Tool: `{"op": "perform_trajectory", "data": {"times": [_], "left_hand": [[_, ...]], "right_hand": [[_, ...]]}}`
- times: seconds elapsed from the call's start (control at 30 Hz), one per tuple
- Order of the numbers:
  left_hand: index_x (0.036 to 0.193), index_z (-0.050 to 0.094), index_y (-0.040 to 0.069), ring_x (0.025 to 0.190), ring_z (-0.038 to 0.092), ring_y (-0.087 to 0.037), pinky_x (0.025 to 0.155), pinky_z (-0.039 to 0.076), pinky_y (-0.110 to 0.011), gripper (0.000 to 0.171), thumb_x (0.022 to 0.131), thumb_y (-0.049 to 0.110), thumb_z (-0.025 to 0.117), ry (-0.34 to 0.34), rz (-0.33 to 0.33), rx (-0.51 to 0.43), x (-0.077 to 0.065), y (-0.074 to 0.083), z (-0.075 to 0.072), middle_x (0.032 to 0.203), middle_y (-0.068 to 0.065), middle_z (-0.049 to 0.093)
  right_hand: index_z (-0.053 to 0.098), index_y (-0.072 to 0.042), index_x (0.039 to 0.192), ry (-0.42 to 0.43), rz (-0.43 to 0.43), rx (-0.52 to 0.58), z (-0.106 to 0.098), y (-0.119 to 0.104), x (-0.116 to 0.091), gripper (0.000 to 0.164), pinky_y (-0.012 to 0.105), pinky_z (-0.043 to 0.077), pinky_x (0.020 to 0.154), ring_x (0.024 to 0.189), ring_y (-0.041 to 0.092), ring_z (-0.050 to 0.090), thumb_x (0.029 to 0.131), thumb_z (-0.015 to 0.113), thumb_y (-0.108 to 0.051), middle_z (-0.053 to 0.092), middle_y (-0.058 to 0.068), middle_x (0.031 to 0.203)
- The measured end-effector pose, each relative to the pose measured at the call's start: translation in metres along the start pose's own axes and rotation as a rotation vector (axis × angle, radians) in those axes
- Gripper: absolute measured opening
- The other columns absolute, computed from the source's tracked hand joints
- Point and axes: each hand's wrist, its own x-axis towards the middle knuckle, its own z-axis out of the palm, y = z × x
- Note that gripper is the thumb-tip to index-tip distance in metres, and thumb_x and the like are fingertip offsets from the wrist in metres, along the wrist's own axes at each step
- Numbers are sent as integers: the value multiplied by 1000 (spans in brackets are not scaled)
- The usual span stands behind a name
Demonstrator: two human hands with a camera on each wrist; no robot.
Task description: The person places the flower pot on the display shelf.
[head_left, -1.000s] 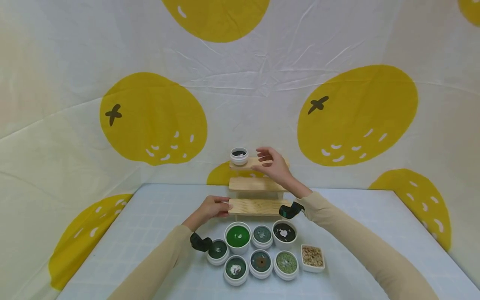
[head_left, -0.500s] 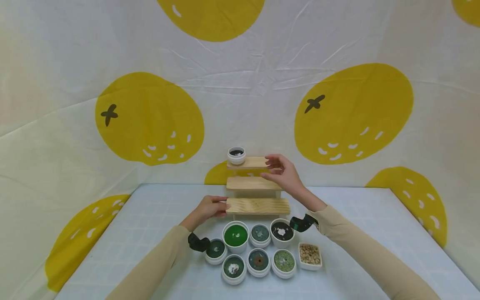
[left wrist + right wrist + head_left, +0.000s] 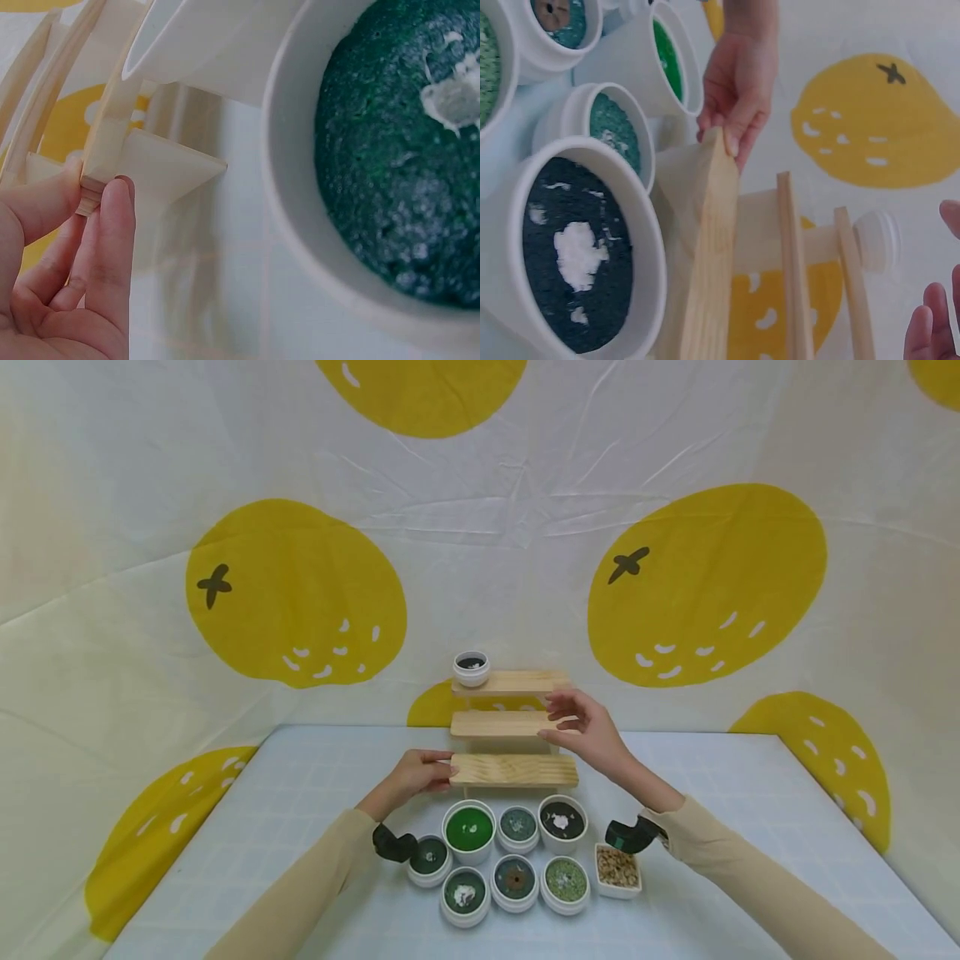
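Wooden stand [image 3: 491, 724], centre: I see one cup [image 3: 471, 672] shelved at eleven o'clock, seven unshelved bowls [image 3: 514, 883] on the tabletop [image 3: 322, 768] at six; left hand [image 3: 411, 774] pinches the bottom step [image 3: 517, 771], right hand [image 3: 589, 733] hovers empty, fingers loosely parted.

White backdrop [image 3: 495, 585] w/ lg yellow fruit prints [image 3: 296, 593] hangs behind pale-blue tbl [image 3: 300, 777] w/ faint grid.

Soft, dim light casts faint shadows on the tabletop [image 3: 315, 777].
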Motion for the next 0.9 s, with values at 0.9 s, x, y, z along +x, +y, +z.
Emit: {"op": "perform_trajectory", "data": {"times": [0.9], "left_hand": [[128, 59, -3, 65, 64, -9, 65, 60, -24, 44, 87, 9, 69, 5, 10, -2, 6, -4, 0, 104, -17, 70]], "right_hand": [[56, -1, 121, -251, 15, -97, -24, 28, -71, 48, 22, 54, 84, 98, 9, 59, 79, 77, -8, 59, 25, 112]]}}
